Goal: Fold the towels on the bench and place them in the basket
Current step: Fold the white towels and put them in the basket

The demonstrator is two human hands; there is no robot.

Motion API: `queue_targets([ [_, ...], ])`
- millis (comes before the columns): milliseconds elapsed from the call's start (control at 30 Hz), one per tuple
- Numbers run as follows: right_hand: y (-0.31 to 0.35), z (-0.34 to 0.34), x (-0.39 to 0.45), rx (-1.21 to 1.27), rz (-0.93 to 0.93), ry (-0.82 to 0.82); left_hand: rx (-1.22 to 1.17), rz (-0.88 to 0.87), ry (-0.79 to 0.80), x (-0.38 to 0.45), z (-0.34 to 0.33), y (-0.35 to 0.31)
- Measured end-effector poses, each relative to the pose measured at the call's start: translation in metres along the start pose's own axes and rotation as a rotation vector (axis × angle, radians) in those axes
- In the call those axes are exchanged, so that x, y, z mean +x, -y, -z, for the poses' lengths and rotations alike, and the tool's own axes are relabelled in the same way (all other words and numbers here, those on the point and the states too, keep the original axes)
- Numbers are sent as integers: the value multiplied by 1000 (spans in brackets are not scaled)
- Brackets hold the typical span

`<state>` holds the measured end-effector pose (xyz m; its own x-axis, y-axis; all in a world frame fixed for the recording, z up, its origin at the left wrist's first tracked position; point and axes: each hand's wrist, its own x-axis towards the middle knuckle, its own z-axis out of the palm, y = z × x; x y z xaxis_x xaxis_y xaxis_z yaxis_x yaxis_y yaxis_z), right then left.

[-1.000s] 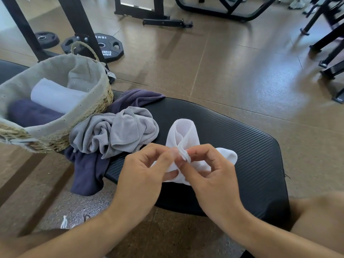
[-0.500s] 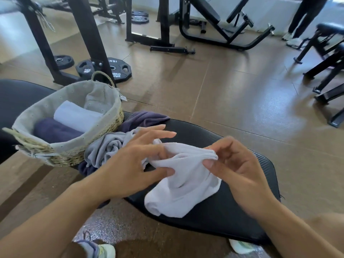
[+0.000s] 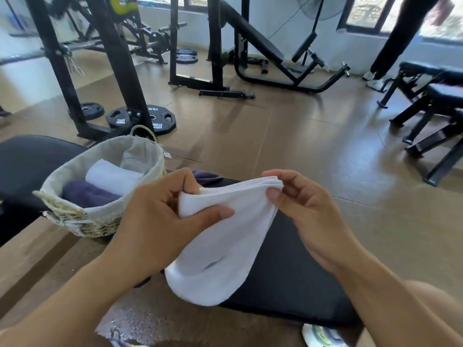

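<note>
A white towel [image 3: 220,246] hangs in the air above the black bench [image 3: 288,276], doubled over with its fold sagging down. My left hand [image 3: 160,221] pinches its left top corner. My right hand [image 3: 300,211] pinches the stacked edges at the right top corner. The woven basket [image 3: 75,216] with a beige liner stands at the left; a folded white towel [image 3: 110,176] and a folded purple towel [image 3: 85,194] lie inside it. A bit of another purple towel [image 3: 208,177] shows on the bench behind my left hand; the rest of the pile is hidden.
A second black pad [image 3: 30,159] lies left of the basket. Weight plates [image 3: 150,118] and a black rack post [image 3: 120,71] stand on the brown floor behind it. Other benches [image 3: 431,101] are at the right, and a person's legs [image 3: 390,46] at the far right.
The white towel has been lifted off the bench and stretched between both hands. The camera has tilted up, showing more of the room; my left hand now covers the grey towel.
</note>
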<state>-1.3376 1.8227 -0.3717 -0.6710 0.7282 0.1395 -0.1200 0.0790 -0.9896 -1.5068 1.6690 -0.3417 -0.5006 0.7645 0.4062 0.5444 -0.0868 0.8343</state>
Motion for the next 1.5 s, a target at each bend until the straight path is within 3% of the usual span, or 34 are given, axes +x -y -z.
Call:
queue_targets([
  [167,42,9,-27,127,123,224,-18,-66,62,-15,26,-45],
  [333,22,11,-14,-49,95,9,-89,210,144,17,9,-9],
  [433,-1,11,-4,-59,6,-2,-43,303,192,29,-10,30],
  [600,-25,13,6,-177,-85,42,139,196,430,32,-26,51],
  [700,-32,4,11,-178,-87,92,308,106,492,31,-42,64],
  [867,-56,3,24,-347,-82,141,305,25,386,34,-60,92],
  [933,-68,8,25,-420,-180,273,233,86,357,36,-57,96],
  [1067,-99,19,23,-795,-362,564,182,186,169,45,-46,111],
  [1167,-101,31,33,-903,-448,522,208,312,64,50,-34,129],
  [1333,-91,71,54,-881,-597,470,239,429,-13,49,-26,153],
  [1500,-96,96,57,-887,-584,334,264,509,128,42,-27,165],
])
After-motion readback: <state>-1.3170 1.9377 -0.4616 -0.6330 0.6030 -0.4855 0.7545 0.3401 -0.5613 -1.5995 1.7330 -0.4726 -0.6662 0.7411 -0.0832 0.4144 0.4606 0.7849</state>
